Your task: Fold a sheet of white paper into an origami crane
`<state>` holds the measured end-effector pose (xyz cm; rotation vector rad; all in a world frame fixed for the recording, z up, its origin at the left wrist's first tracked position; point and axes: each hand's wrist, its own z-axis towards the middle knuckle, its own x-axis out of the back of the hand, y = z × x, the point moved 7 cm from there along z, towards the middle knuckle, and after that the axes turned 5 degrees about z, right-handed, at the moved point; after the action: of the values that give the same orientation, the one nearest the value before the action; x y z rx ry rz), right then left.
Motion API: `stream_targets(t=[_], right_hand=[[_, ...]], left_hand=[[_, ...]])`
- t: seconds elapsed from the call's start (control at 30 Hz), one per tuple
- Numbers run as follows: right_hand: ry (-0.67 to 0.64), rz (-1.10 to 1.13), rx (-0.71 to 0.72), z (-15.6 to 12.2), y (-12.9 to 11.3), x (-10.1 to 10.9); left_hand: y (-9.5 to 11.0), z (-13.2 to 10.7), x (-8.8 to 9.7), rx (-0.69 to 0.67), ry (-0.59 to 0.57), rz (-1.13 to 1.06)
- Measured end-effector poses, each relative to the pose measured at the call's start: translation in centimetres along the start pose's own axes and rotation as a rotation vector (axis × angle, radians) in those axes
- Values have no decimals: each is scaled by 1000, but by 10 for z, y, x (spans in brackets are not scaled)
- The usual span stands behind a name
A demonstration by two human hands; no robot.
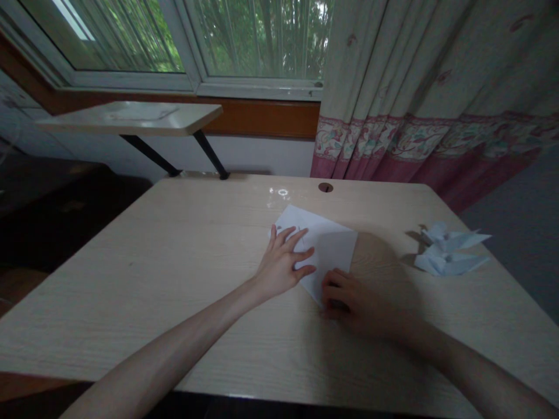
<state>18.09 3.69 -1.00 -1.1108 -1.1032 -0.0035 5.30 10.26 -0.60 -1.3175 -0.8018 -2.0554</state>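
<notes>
A white sheet of paper (332, 241) lies flat on the desk at a slant, one corner toward me. My left hand (283, 256) rests on its left part, fingers spread and stretched out. At the near right edge of the paper is my right hand (349, 299), its fingers curled and closed at the corner there. That corner is partly hidden by these fingers. Off to the right stand two folded paper figures (452, 253) with pointed tips, close together and touched by neither hand.
The pale wooden desk (196, 244) runs to the wall below a window (262, 41). A raised shelf (131, 119) on black legs stands at the back left. A round cable-hole cover (325, 187) sits near the back edge. A curtain (393, 93) hangs behind at the right.
</notes>
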Motion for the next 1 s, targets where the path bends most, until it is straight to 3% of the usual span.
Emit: stream_targets(t=[0.23,0.53,0.87,1.0], right_hand=[[30,-33,-36,-1,-1,-1],[8,15,-89,1,2,0],[5,29,-105,-1,2,2],[25,59,-84,-1,5,3]], left_hand=[[2,-1,1,-37,-27,-11],[-5,-2,7,-209,-144,-57],[1,-6,26,-251,10,-36],[8,-11,29,-259,19,-24]])
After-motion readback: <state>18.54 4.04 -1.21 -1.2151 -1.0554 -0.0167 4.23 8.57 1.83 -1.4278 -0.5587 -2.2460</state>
